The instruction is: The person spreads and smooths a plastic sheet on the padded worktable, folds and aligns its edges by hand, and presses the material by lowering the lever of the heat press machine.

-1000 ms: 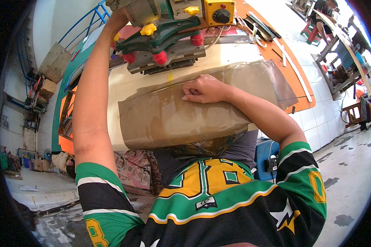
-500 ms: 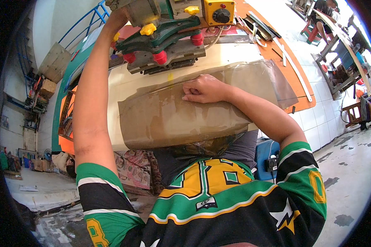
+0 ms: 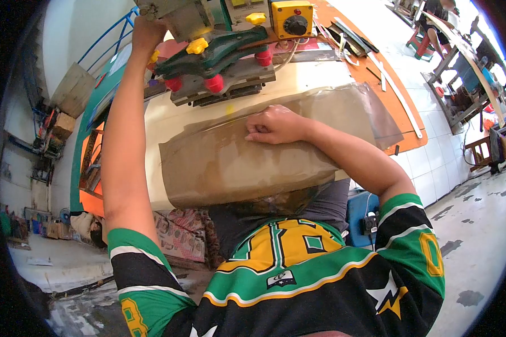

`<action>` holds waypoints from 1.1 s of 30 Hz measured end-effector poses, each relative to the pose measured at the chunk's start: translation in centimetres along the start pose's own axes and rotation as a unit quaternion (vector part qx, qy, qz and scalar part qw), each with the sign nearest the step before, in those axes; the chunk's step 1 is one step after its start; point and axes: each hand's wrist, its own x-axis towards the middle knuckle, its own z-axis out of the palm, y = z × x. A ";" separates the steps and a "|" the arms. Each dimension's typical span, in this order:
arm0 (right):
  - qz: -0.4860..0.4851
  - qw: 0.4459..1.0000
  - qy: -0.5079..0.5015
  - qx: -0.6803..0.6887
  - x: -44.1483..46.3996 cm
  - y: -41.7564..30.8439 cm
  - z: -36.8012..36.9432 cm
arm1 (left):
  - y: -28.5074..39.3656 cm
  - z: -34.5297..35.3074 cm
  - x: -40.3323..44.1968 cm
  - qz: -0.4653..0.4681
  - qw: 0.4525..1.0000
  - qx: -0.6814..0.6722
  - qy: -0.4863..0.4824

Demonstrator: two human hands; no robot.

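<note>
My left hand (image 3: 147, 35) is raised at the upper left, beside the metal head of a press machine (image 3: 211, 59). Its fingers are mostly hidden behind the machine. The press has a dark green bracket, yellow knobs and red round pads above a dark flat plate (image 3: 225, 90). My right hand (image 3: 272, 124) is closed like a fist and rests on a brown, see-through sheet (image 3: 225, 174). Whether the curled fingers pinch anything is hidden. The sheet lies over a pale board (image 3: 171, 115) and hangs toward my lap.
A yellow control box (image 3: 292, 20) with a black dial sits beside the press. Several strips (image 3: 399, 98) lie on the orange board (image 3: 416, 137) at right. A blue container (image 3: 362, 213) stands by my right side. Another person (image 3: 436, 25) sits on a stool at the far right.
My left hand has shifted slightly left along the machine. The whole view has moved a little, while my right hand stays closed on the brown sheet.
</note>
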 end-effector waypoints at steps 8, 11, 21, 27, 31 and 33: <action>0.034 0.999 -0.029 -0.012 0.0 -0.3 -0.3 | 9.1 -10.7 -3.6 -0.279 0.913 -0.255 0.155; 0.004 1.000 -0.009 -0.011 0.0 0.3 0.1 | 13.4 -12.0 -5.9 -0.279 0.877 -0.306 0.243; 0.036 0.999 -0.038 -0.004 0.2 -0.6 -0.6 | 21.0 -10.3 -7.0 -0.142 0.945 -0.236 0.175; 0.019 1.000 -0.019 -0.006 0.1 -0.4 -0.4 | 21.3 -8.8 -7.5 -0.102 0.949 -0.208 0.216; 0.039 0.999 -0.037 0.007 0.2 -0.4 -0.5 | 22.0 -8.0 -8.1 -0.114 0.950 -0.174 0.234; 0.036 0.999 -0.036 0.005 0.2 -0.5 -0.5 | 22.1 -7.5 -8.3 -0.125 0.944 -0.165 0.256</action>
